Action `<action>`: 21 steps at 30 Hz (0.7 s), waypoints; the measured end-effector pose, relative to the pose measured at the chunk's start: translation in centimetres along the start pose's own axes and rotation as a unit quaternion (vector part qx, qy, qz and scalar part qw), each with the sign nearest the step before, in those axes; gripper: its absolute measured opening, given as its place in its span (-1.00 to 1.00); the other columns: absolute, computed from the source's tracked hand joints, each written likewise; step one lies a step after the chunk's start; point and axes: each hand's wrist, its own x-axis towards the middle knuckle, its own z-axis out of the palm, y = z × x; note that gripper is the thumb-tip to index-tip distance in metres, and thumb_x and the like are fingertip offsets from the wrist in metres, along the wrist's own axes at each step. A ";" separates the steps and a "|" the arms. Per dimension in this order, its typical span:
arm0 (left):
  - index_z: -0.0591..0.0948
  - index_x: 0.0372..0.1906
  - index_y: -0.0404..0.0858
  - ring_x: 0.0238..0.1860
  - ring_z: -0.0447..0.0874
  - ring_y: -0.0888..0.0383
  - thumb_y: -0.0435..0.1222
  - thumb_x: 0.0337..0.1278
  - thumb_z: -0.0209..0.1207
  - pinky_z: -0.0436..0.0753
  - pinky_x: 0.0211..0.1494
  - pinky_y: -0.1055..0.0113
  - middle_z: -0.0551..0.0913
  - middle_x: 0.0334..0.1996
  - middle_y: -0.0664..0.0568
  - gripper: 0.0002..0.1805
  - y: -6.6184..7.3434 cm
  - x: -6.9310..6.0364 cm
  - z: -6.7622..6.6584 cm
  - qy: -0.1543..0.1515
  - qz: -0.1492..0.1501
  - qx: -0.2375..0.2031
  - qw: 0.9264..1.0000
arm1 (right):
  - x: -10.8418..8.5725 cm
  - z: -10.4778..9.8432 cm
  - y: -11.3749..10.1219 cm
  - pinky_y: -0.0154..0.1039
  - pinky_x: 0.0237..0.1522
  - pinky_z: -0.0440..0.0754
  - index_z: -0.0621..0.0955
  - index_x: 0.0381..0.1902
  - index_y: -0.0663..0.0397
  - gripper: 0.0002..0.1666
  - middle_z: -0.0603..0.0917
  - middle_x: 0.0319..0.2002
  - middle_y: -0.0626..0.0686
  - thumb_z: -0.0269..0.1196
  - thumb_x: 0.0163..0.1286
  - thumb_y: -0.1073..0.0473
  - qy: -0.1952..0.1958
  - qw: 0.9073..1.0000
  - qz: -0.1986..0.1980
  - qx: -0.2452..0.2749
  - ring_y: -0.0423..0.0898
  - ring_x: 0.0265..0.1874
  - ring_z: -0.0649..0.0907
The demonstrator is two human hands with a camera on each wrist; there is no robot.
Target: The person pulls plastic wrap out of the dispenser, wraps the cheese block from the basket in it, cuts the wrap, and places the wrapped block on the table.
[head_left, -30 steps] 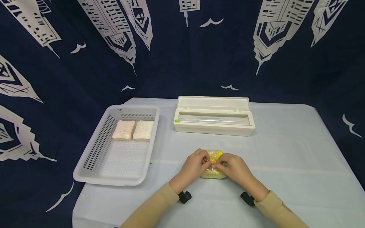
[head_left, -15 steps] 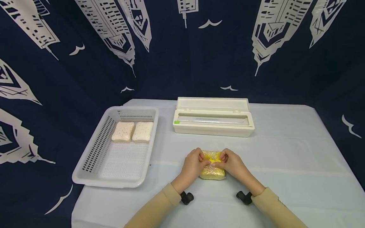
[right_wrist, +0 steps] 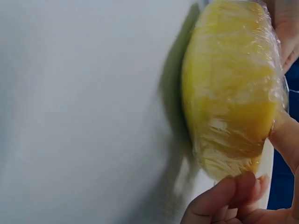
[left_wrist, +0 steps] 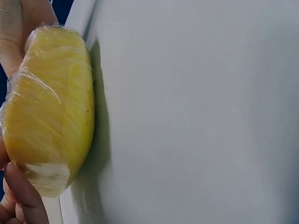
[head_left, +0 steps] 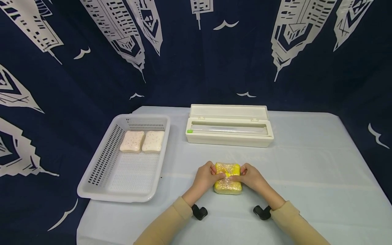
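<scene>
A yellow block in clear film (head_left: 228,186) lies at the front middle of the table, its film wrinkled and shiny. My left hand (head_left: 206,176) holds its left side, thumb on the top and fingers curled at the edge. On the opposite side my right hand (head_left: 251,176) grips it the same way, and the two thumbs lie close together on top. In the left wrist view the wrapped block (left_wrist: 56,102) shows its smooth side with fingers at its end; the right wrist view shows the wrapped block (right_wrist: 229,88) with fingertips at its lower end.
A white perforated basket (head_left: 122,196) stands at the left, with two pale speckled blocks (head_left: 132,141) (head_left: 153,141) side by side in it. Behind the hands is a cream box (head_left: 228,139) with its lid up and a clear roll inside. A dark patterned cloth hangs behind the table.
Both hands have moved outward from the middle of the wrapped block toward its sides, showing more of its top. The basket and box stand as before.
</scene>
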 end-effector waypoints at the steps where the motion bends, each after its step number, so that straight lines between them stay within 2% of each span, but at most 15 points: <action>1: 0.40 -0.45 -0.21 -0.57 0.29 0.28 -0.16 0.04 0.43 0.29 -0.55 0.51 0.34 -0.60 0.15 -0.60 0.0 0.0 -0.1 -0.001 0.002 0.002 1.000 | -0.1 -0.2 0.0 -0.29 -0.41 0.34 0.39 -0.27 0.28 -0.40 0.37 -0.45 0.03 0.51 0.10 0.01 -0.003 1.000 0.000 0.000 -0.09 -0.42 0.38; 7: 0.45 -0.40 -0.21 -0.60 0.33 0.25 -0.08 0.30 0.22 0.30 -0.54 0.47 0.38 -0.61 0.13 -0.68 -0.2 -0.6 -1.3 0.001 0.002 0.009 1.000 | 0.0 -1.7 -0.2 -0.27 -0.36 0.43 0.38 -0.08 0.33 -0.30 0.46 -0.34 0.08 0.36 0.24 -0.17 -0.005 1.000 0.022 0.013 -0.08 -0.36 0.46; 10: 0.47 -0.40 -0.22 -0.58 0.33 0.23 -0.11 0.35 0.17 0.31 -0.53 0.45 0.39 -0.60 0.12 -0.70 -0.5 -1.1 -2.2 0.008 0.000 0.026 1.000 | 0.4 -2.3 -0.4 -0.28 -0.29 0.49 0.38 0.03 0.35 -0.27 0.53 -0.22 0.16 0.30 0.31 -0.19 -0.001 1.000 0.023 0.022 -0.04 -0.27 0.52; 12: 0.47 -0.40 -0.23 -0.58 0.32 0.22 -0.11 0.35 0.17 0.30 -0.53 0.44 0.39 -0.61 0.11 -0.69 -0.8 -1.6 -2.9 0.000 -0.006 0.046 0.999 | 0.8 -2.6 -0.7 -0.24 -0.20 0.54 0.40 0.09 0.35 -0.27 0.57 -0.10 0.25 0.29 0.33 -0.18 -0.004 1.000 0.012 0.014 0.02 -0.16 0.57; 14: 0.46 -0.42 -0.23 -0.58 0.33 0.21 -0.08 0.35 0.17 0.31 -0.53 0.43 0.42 -0.63 0.11 -0.67 -1.0 -2.3 -3.4 -0.023 -0.017 0.068 0.997 | 1.3 -2.8 -1.1 -0.14 -0.08 0.60 0.44 0.14 0.35 -0.29 0.59 0.03 0.31 0.27 0.35 -0.14 -0.018 1.000 -0.013 -0.002 0.12 -0.03 0.60; 17: 0.49 -0.47 -0.22 -0.62 0.36 0.20 -0.03 0.35 0.15 0.33 -0.54 0.40 0.47 -0.68 0.10 -0.62 -1.3 -3.6 -3.8 -0.084 -0.038 0.084 0.992 | 2.3 -2.9 -1.9 0.09 0.13 0.56 0.50 0.20 0.28 -0.35 0.59 0.17 0.31 0.26 0.38 -0.10 -0.044 0.996 -0.064 -0.045 0.23 0.16 0.56; 19: 0.52 -0.50 -0.22 -0.64 0.40 0.21 -0.01 0.35 0.14 0.35 -0.55 0.39 0.53 -0.70 0.09 -0.59 -1.2 -4.6 -3.5 -0.129 -0.043 0.087 0.987 | 3.0 -3.0 -2.3 0.19 0.22 0.48 0.51 0.24 0.24 -0.36 0.58 0.21 0.28 0.25 0.39 -0.09 -0.064 0.991 -0.096 -0.070 0.27 0.24 0.51; 21: 0.58 -0.50 -0.22 -0.64 0.46 0.22 0.01 0.36 0.13 0.39 -0.54 0.38 0.58 -0.68 0.10 -0.58 -1.0 -5.3 -2.8 -0.170 -0.046 0.069 0.982 | 3.6 -2.9 -2.5 0.23 0.25 0.43 0.53 0.25 0.19 -0.37 0.58 0.23 0.25 0.25 0.38 -0.10 -0.083 0.986 -0.114 -0.088 0.27 0.27 0.49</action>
